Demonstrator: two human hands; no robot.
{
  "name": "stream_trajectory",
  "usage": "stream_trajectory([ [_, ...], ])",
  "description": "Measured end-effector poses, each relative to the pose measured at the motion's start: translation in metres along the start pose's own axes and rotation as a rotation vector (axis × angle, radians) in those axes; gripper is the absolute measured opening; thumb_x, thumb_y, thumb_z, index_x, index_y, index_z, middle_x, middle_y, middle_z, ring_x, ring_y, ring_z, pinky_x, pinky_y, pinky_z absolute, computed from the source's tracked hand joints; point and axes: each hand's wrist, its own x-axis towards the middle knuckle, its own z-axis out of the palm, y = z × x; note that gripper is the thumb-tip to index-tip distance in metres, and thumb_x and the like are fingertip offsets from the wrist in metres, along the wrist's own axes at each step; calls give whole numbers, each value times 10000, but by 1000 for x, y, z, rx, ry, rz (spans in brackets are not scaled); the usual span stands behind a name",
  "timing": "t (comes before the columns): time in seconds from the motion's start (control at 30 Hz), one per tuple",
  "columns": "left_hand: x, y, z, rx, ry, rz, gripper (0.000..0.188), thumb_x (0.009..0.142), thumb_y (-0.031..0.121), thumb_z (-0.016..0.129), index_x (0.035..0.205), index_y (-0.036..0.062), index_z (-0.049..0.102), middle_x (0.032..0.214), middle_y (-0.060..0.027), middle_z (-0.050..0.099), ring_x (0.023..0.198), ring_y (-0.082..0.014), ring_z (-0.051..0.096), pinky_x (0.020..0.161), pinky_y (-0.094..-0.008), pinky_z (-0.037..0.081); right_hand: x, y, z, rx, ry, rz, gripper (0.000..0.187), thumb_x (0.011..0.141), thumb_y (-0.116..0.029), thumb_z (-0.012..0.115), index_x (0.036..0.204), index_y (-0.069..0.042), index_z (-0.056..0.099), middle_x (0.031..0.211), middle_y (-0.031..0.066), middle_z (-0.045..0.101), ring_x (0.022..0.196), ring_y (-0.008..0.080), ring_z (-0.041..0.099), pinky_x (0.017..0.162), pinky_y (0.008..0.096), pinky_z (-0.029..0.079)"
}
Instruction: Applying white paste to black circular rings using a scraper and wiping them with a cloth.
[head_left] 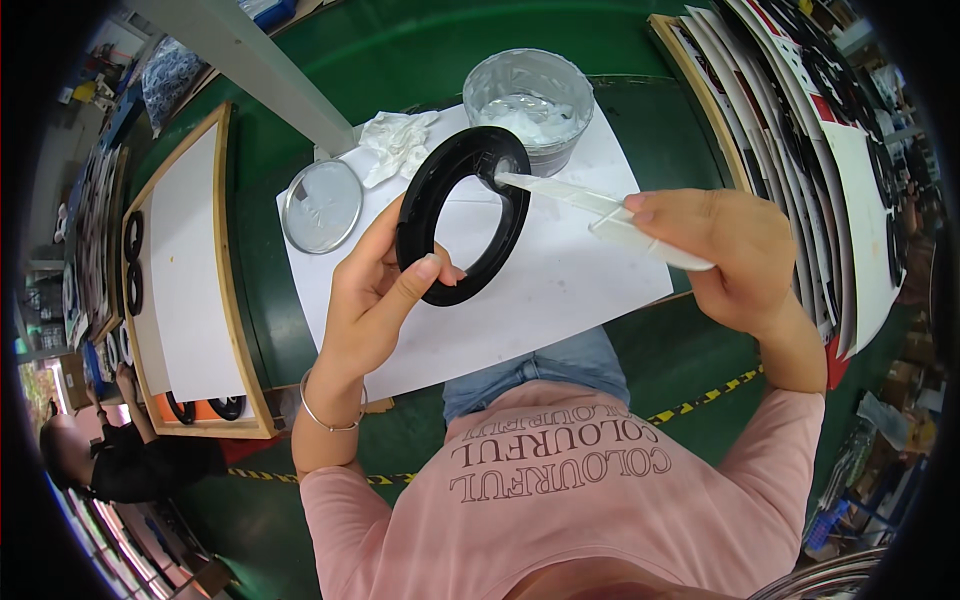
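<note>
My left hand grips a black oval ring by its lower left side, thumb in front. The ring is tilted up above a white sheet. Between thumb and fingers, my right hand holds a white plastic spatula. Its narrow tip touches the ring's upper right part, where a whitish smear shows. Just behind the ring stands a clear tub of white paste. Left of the ring lie a round clear lid and a crumpled white tissue.
A grey post rises at the table's far left. A wooden-framed tray holding white sheet and black rings is at left. Stacked boards with more black rings stand at right. Another person in black is at the far left.
</note>
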Motion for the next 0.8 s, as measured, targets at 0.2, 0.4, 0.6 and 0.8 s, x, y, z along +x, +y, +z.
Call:
stream_trajectory([
  [0.2, 0, -1, -1, 7, 6, 8, 485, 865, 36, 500, 1303, -54, 312, 797, -78, 561, 782, -138, 558, 759, -283, 453, 1, -2, 1, -150, -54, -131, 218, 672, 17, 570, 878, -31, 624, 894, 119, 653, 773, 236, 649, 598, 269, 495],
  [0.4, 1, -1, -1, 12, 6, 33, 472, 865, 41, 503, 1291, -57, 326, 792, -76, 561, 779, -139, 560, 759, -280, 455, -9, 10, 1, -38, 4, -16, 235, 658, 34, 572, 882, -14, 625, 880, 118, 655, 780, 250, 651, 611, 273, 498],
  [0.6, 1, -2, -2, 17, 20, 59, 475, 863, 57, 515, 1287, -56, 335, 775, -68, 560, 768, -136, 561, 753, -279, 456, -18, 12, 11, 96, 36, 196, 183, 739, 44, 583, 917, 18, 609, 855, 120, 655, 755, 209, 651, 630, 255, 497],
  [0.8, 1, -6, -3, 39, 30, 53, 475, 867, 70, 510, 1290, -55, 333, 766, -65, 558, 767, -135, 560, 751, -278, 454, -35, 19, 37, 571, 203, 713, 212, 808, -39, 598, 1005, 36, 573, 894, 79, 636, 732, 128, 620, 653, 221, 488],
])
